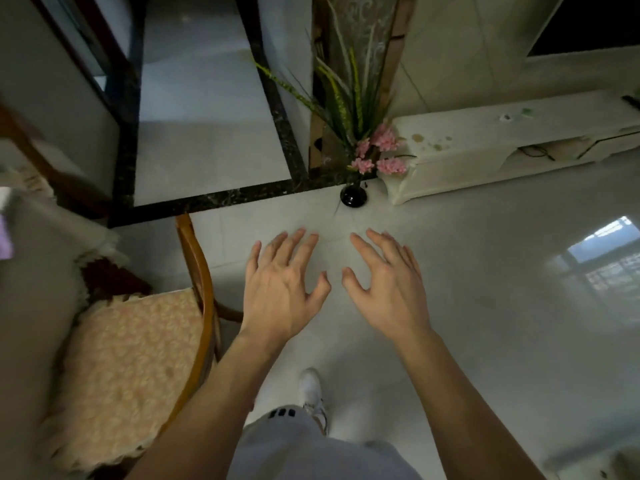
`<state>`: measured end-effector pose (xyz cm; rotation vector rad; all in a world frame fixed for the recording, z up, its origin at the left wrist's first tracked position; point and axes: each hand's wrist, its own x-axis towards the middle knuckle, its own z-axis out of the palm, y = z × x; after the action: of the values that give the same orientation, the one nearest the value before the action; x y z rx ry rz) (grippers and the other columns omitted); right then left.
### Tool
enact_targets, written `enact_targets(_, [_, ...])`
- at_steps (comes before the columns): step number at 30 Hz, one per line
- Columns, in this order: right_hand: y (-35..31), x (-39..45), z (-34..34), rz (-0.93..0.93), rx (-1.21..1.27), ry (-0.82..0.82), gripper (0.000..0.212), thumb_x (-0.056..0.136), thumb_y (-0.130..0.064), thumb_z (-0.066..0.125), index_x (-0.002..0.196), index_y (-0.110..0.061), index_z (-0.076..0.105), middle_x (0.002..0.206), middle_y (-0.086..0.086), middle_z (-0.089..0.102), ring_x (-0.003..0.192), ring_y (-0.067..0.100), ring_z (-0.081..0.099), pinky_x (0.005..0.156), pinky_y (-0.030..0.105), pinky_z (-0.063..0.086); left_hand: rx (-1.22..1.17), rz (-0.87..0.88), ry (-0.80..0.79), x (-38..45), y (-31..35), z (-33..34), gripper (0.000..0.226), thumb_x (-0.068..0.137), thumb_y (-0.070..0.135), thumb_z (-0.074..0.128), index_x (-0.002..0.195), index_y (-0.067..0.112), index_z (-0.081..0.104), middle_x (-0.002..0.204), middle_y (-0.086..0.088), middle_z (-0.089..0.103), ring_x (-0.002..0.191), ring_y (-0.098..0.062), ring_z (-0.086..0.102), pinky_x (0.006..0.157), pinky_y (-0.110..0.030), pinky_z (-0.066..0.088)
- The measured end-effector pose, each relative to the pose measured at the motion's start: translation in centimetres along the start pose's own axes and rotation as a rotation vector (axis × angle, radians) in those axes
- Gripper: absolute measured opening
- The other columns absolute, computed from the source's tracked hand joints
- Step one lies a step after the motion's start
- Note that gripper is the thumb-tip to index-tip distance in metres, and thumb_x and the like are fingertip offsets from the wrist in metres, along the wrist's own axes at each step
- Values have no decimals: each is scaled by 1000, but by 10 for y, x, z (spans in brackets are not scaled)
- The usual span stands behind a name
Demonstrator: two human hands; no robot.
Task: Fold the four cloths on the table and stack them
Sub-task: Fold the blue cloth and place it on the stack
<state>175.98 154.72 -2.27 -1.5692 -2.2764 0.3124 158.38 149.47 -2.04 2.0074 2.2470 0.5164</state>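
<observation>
Hands: your bare left hand and bare right hand hover side by side over the floor, palms down, a small gap between the thumbs.
Fingers: on both hands your fingers are spread and only lightly bent; they hold nothing.
Cloths: only a blurred lilac scrap of fabric shows at the far left edge, on the desk under a pale fringed tablecloth; you cannot tell its long axis or whether it is folded.
Chair: curved wooden chair with a peach floral cushion, soft and fringed, just beside the desk.
Vase: small glossy black vase on the floor holds pink artificial flowers and long green blades.
Floor: shiny pale tiled floor with a dark speckled stone border.
Cabinet: low cream cabinet, stained on top, right of the vase.
</observation>
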Motion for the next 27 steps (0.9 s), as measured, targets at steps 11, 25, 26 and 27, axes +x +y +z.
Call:
enact_targets(11, [-28,136,46,-132,33,-77,63,88,-55,39,141,-25,54,147,2,49,138,21,43,117,48,29,19,-172,10,96,-65,4,64,91,57,35,149,29,39,154,1,41,143,-22,35,120,-50,21])
enact_targets(25, [-41,294,89,-264,59,-198,67,89,-58,32,146,-26,48,151,2,44,142,22,38,116,52,32,49,-312,53,221,-117,16,65,91,56,37,148,25,40,154,-1,42,141,-23,38,117,-54,26])
enact_targets(26, [-42,312,92,-271,66,-202,67,89,-58,32,146,-26,48,151,2,45,141,22,38,116,52,32,56,-332,50,234,-121,17,65,91,56,37,149,26,39,154,-1,41,142,-23,37,118,-53,26])
enact_targets(27, [-42,330,95,-281,74,-201,66,90,-58,34,145,-25,49,151,3,46,141,22,39,116,52,33,61,-353,52,250,-125,18,65,91,56,37,149,26,39,154,-1,41,142,-22,37,118,-53,25])
